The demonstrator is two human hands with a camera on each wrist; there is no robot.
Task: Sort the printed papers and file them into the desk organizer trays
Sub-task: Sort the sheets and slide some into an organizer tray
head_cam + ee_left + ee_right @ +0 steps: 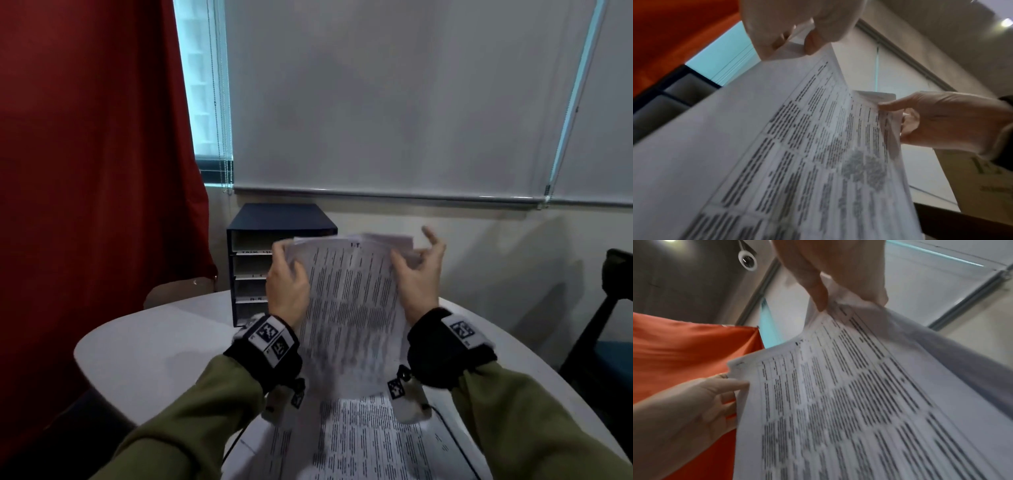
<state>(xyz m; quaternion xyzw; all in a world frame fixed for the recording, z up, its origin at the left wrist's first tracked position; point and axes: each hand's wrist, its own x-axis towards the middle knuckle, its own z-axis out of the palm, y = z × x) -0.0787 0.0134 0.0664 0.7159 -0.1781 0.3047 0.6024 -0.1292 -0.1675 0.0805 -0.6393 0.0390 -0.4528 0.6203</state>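
Blurred printed sheets (352, 308) hung down from raised left hand (287, 284) and right hand (419, 277), each pinching an upper corner, right fingers partly splayed.

Olive-green sleeves (191, 407); black wrist straps (270, 356) with white square-patterned marker tags, both wrists.

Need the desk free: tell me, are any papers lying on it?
Yes, printed papers lie on the table below the raised bundle.
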